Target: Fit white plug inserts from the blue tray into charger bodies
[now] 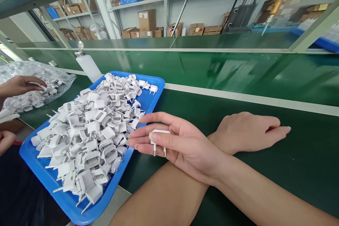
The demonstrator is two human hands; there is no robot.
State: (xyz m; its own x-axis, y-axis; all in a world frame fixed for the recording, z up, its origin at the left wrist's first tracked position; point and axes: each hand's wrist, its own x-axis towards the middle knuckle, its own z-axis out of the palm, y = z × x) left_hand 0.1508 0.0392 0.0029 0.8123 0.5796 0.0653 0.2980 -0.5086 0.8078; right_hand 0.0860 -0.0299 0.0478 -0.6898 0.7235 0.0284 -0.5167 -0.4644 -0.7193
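Arms crossed: right hand (182, 144) pinches a white plug piece (159, 140) (prongs down) beside the blue tray (63, 197) of plug parts (92, 130); left hand (249, 130) lies flat, empty, on the green belt (265, 77)

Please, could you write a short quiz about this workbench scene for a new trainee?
1. True or false: the right hand holds a white two-pin plug part.
2. What colour is the tray under the heap of plug parts? A) red B) blue C) grey
3. Fill in: the left hand lies flat on the green ____.

Key: 1 true; 2 B; 3 table.
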